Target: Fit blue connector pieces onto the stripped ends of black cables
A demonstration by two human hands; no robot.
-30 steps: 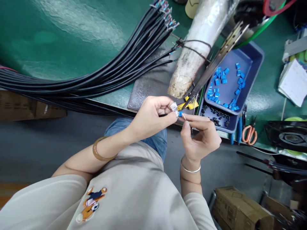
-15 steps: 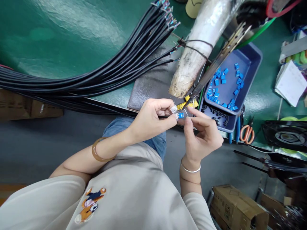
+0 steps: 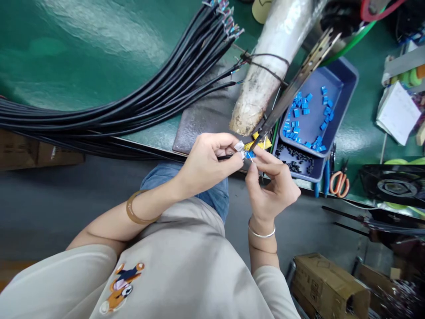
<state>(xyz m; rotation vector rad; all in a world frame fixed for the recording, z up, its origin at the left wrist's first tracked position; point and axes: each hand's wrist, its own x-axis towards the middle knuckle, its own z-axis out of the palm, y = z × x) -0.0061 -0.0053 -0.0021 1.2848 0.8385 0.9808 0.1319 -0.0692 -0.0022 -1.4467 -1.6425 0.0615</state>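
Note:
Pinched in my left hand [image 3: 215, 155] is the end of a black cable, with small white wires and a blue connector [image 3: 249, 154] sticking out past the fingertips. My right hand [image 3: 274, 181] is closed around a thin, pale, wire-like piece [image 3: 250, 158] that points at the blue connector. Just above the connector, a dark metal tip and a yellow part [image 3: 264, 142] hang beneath the wrapped white tube [image 3: 262, 79]. What lies between my left fingers is partly hidden.
Black cables [image 3: 133, 113] cross the green table [image 3: 99, 53]. On the right are a blue tray [image 3: 345, 84] of blue connectors, a lower tray [image 3: 317, 173] of small black pieces, orange-handled scissors [image 3: 339, 182] and papers [image 3: 396, 113]. Cardboard boxes [image 3: 328, 279] stand below.
My right hand has moved left, closer to the blue connector and my left hand. The thin piece now meets the connector in the view. The whole scene has shifted slightly left.

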